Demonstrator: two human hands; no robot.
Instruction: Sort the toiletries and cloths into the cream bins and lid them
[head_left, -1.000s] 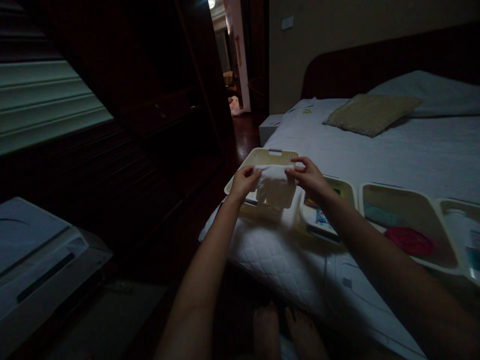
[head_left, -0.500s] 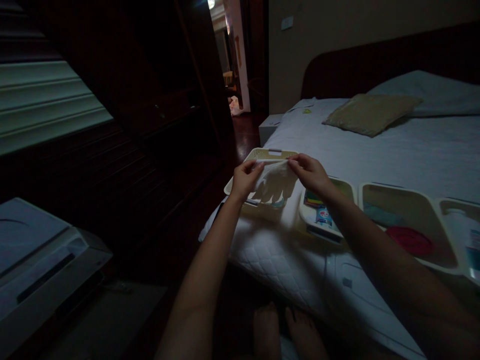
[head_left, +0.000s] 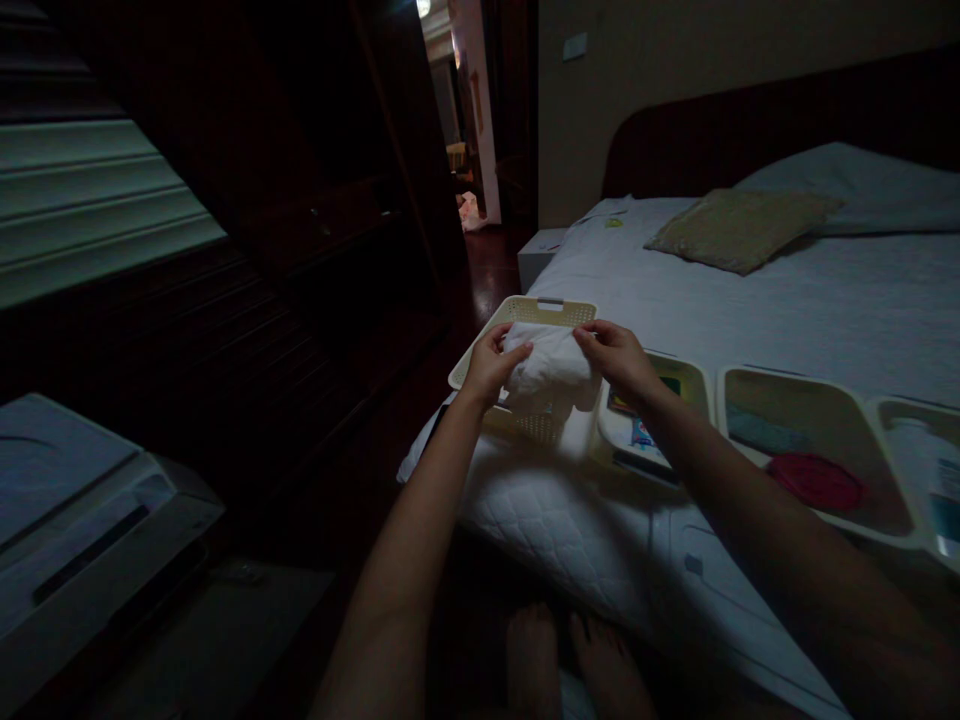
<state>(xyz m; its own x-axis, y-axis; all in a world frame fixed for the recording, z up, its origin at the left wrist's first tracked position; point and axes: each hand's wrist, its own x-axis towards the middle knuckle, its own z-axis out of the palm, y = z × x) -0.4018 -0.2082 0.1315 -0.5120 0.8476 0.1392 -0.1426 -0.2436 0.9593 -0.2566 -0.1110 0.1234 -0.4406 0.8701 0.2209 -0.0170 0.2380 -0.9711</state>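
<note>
A small white garment (head_left: 549,368) hangs bunched between both hands over a cream perforated basket (head_left: 541,311) at the bed's near corner. My left hand (head_left: 491,365) pinches its left edge and my right hand (head_left: 615,358) pinches its right edge. The cloth covers most of the basket's inside, so what lies in it is hidden.
Three more cream baskets (head_left: 814,455) line the bed edge to the right, holding a red item (head_left: 816,482) and small packets. A bed (head_left: 787,300) with pillows (head_left: 739,227) fills the right. A dark wardrobe stands left, a white appliance (head_left: 82,520) near left, an open doorway behind.
The garment was held flat and stretched half a second ago; now it is folded over and bunched, and both hands have dropped slightly toward the basket.
</note>
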